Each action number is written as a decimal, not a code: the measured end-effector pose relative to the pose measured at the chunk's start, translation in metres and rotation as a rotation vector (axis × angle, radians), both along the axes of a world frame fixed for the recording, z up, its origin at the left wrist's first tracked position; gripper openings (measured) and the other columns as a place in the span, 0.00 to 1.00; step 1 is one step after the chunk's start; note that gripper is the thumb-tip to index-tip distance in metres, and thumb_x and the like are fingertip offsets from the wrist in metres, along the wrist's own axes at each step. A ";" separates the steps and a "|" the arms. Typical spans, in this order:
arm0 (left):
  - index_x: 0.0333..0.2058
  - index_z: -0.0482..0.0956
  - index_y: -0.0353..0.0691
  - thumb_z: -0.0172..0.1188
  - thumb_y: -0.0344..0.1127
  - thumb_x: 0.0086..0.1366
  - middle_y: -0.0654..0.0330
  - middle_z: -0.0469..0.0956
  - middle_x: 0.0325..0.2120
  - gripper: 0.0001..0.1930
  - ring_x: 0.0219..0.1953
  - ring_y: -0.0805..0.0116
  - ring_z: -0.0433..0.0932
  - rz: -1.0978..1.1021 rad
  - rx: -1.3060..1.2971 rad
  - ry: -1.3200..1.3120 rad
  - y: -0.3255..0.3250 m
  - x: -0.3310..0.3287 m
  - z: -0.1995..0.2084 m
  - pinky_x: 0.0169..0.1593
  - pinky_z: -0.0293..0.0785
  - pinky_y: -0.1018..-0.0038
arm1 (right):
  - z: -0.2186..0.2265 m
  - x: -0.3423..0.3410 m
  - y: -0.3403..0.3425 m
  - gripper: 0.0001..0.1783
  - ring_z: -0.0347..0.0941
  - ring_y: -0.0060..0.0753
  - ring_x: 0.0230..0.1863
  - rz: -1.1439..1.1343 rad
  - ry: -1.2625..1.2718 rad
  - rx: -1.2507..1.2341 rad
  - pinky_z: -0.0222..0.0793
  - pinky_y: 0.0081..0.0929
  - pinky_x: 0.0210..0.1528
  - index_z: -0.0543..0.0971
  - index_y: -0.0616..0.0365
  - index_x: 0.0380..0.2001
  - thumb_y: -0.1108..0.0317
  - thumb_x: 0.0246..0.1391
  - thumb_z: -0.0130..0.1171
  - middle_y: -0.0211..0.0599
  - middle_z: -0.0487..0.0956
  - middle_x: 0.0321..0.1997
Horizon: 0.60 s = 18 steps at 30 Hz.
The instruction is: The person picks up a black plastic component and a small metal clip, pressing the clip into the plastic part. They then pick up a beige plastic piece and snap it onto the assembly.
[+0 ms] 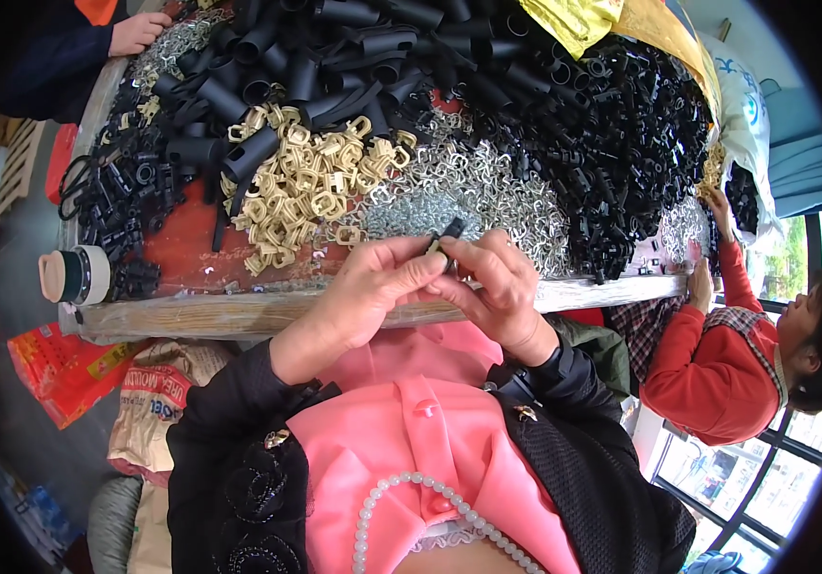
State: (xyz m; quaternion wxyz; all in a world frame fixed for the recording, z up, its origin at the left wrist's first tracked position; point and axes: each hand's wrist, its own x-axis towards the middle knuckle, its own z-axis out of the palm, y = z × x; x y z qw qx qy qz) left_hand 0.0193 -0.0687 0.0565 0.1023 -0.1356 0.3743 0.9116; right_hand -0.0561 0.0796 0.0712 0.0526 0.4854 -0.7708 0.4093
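Note:
Just over the table's front edge, my left hand (pixel 370 287) and my right hand (pixel 495 289) meet around a small black plastic part (pixel 449 231). Fingers of both hands pinch it, and its lower end is hidden behind them. Behind my hands spreads a heap of small silvery metal clips (pixel 487 182). Left of that lies a pile of cream-coloured plastic loops (pixel 306 182). A large mound of small black plastic pieces (pixel 631 143) rises on the right. Black plastic tubes (pixel 286 77) are heaped at the back.
The wooden table edge (pixel 210 314) runs before me. Tape rolls (pixel 86 275) stand at its left corner. A person in red sleeves (pixel 707 373) works at the right; another person's hand (pixel 138 33) rests at the far left. A yellow bag (pixel 578 21) lies at the back.

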 end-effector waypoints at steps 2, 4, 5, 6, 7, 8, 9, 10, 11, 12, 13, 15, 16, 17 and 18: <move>0.38 0.71 0.33 0.51 0.36 0.58 0.63 0.73 0.30 0.13 0.31 0.78 0.72 -0.077 -0.026 0.078 -0.001 0.002 -0.005 0.36 0.70 0.81 | -0.001 0.000 -0.002 0.20 0.64 0.26 0.18 0.035 0.140 -0.025 0.60 0.22 0.21 0.73 0.61 0.33 0.67 0.32 0.64 0.31 0.68 0.18; 0.37 0.71 0.33 0.51 0.36 0.59 0.63 0.73 0.29 0.13 0.30 0.79 0.72 -0.110 -0.040 0.116 -0.004 0.002 -0.002 0.34 0.70 0.82 | -0.002 -0.001 -0.004 0.21 0.63 0.28 0.18 0.058 0.209 -0.038 0.59 0.24 0.22 0.73 0.60 0.33 0.66 0.31 0.65 0.30 0.67 0.18; 0.36 0.71 0.33 0.51 0.36 0.59 0.63 0.72 0.28 0.12 0.30 0.79 0.72 -0.105 -0.127 0.123 -0.006 0.003 0.001 0.34 0.70 0.82 | -0.002 -0.001 -0.004 0.21 0.63 0.28 0.18 0.073 0.195 -0.042 0.59 0.23 0.21 0.73 0.60 0.33 0.66 0.31 0.64 0.29 0.67 0.18; 0.34 0.71 0.33 0.50 0.36 0.59 0.63 0.72 0.27 0.11 0.29 0.78 0.72 -0.098 -0.214 0.129 -0.008 0.004 0.006 0.33 0.70 0.82 | -0.003 -0.001 -0.004 0.20 0.63 0.28 0.18 0.089 0.181 -0.046 0.59 0.23 0.21 0.73 0.61 0.33 0.67 0.31 0.64 0.29 0.67 0.18; 0.33 0.71 0.33 0.50 0.35 0.59 0.63 0.72 0.26 0.10 0.29 0.77 0.72 -0.092 -0.303 0.133 -0.011 0.004 0.009 0.33 0.70 0.81 | -0.004 -0.002 -0.004 0.20 0.63 0.28 0.18 0.105 0.166 -0.050 0.59 0.23 0.21 0.73 0.61 0.33 0.68 0.32 0.64 0.29 0.66 0.18; 0.33 0.71 0.33 0.50 0.35 0.59 0.63 0.72 0.26 0.10 0.29 0.77 0.72 -0.084 -0.305 0.129 -0.016 0.004 0.009 0.33 0.70 0.81 | -0.005 -0.001 -0.005 0.20 0.63 0.28 0.18 0.114 0.163 -0.053 0.59 0.23 0.21 0.73 0.61 0.33 0.68 0.32 0.64 0.29 0.66 0.18; 0.33 0.71 0.32 0.50 0.36 0.59 0.63 0.72 0.25 0.11 0.27 0.78 0.72 -0.043 -0.437 0.108 -0.026 0.002 0.008 0.30 0.70 0.82 | -0.006 -0.001 -0.004 0.19 0.63 0.28 0.18 0.103 0.145 -0.032 0.59 0.23 0.21 0.73 0.61 0.33 0.69 0.32 0.63 0.29 0.66 0.17; 0.33 0.71 0.32 0.50 0.37 0.58 0.63 0.72 0.23 0.12 0.25 0.78 0.71 -0.008 -0.568 0.090 -0.037 -0.002 0.007 0.28 0.69 0.83 | -0.007 0.000 -0.003 0.19 0.63 0.29 0.18 0.087 0.129 -0.011 0.59 0.23 0.21 0.73 0.61 0.34 0.71 0.33 0.63 0.29 0.66 0.17; 0.33 0.72 0.32 0.51 0.38 0.58 0.63 0.72 0.22 0.13 0.24 0.77 0.71 0.094 -0.626 0.124 -0.049 -0.008 0.002 0.27 0.69 0.82 | -0.008 -0.001 -0.002 0.18 0.63 0.29 0.19 0.068 0.115 0.011 0.59 0.24 0.21 0.73 0.61 0.34 0.72 0.34 0.62 0.29 0.66 0.17; 0.33 0.72 0.32 0.51 0.39 0.58 0.63 0.72 0.21 0.14 0.22 0.75 0.71 0.195 -0.682 0.160 -0.061 -0.014 -0.003 0.26 0.69 0.81 | -0.009 -0.002 -0.002 0.18 0.63 0.29 0.19 0.068 0.116 0.008 0.59 0.24 0.21 0.73 0.61 0.34 0.72 0.34 0.62 0.29 0.66 0.17; 0.33 0.72 0.32 0.51 0.39 0.58 0.63 0.72 0.21 0.14 0.22 0.75 0.71 0.191 -0.685 0.162 -0.069 -0.021 0.002 0.26 0.69 0.81 | -0.010 -0.004 0.000 0.17 0.63 0.30 0.19 0.070 0.090 0.019 0.59 0.24 0.21 0.72 0.61 0.34 0.73 0.34 0.61 0.30 0.66 0.17; 0.34 0.71 0.31 0.53 0.39 0.56 0.61 0.73 0.21 0.15 0.22 0.71 0.72 0.343 -1.410 0.257 -0.084 -0.036 0.017 0.26 0.69 0.76 | -0.012 -0.007 0.004 0.16 0.64 0.31 0.19 0.067 0.037 0.043 0.60 0.25 0.21 0.72 0.60 0.33 0.75 0.36 0.59 0.30 0.66 0.17; 0.34 0.71 0.31 0.53 0.39 0.56 0.61 0.73 0.21 0.15 0.22 0.71 0.72 0.349 -1.415 0.257 -0.093 -0.042 0.013 0.26 0.69 0.76 | -0.014 -0.007 0.004 0.16 0.64 0.31 0.19 0.072 0.040 0.038 0.60 0.25 0.21 0.72 0.60 0.33 0.75 0.36 0.59 0.30 0.66 0.17; 0.34 0.71 0.30 0.54 0.38 0.55 0.61 0.73 0.20 0.15 0.22 0.72 0.72 0.334 -1.675 0.453 -0.104 -0.051 0.004 0.26 0.68 0.76 | -0.015 -0.007 0.004 0.15 0.64 0.32 0.19 0.078 0.042 0.053 0.61 0.26 0.21 0.72 0.60 0.33 0.75 0.36 0.59 0.31 0.66 0.17; 0.34 0.71 0.30 0.54 0.38 0.54 0.61 0.73 0.19 0.15 0.22 0.73 0.71 0.312 -1.928 0.653 -0.112 -0.058 -0.003 0.26 0.68 0.76 | -0.017 -0.006 0.004 0.14 0.65 0.32 0.19 0.087 0.042 0.071 0.61 0.26 0.21 0.72 0.59 0.32 0.75 0.36 0.59 0.31 0.66 0.17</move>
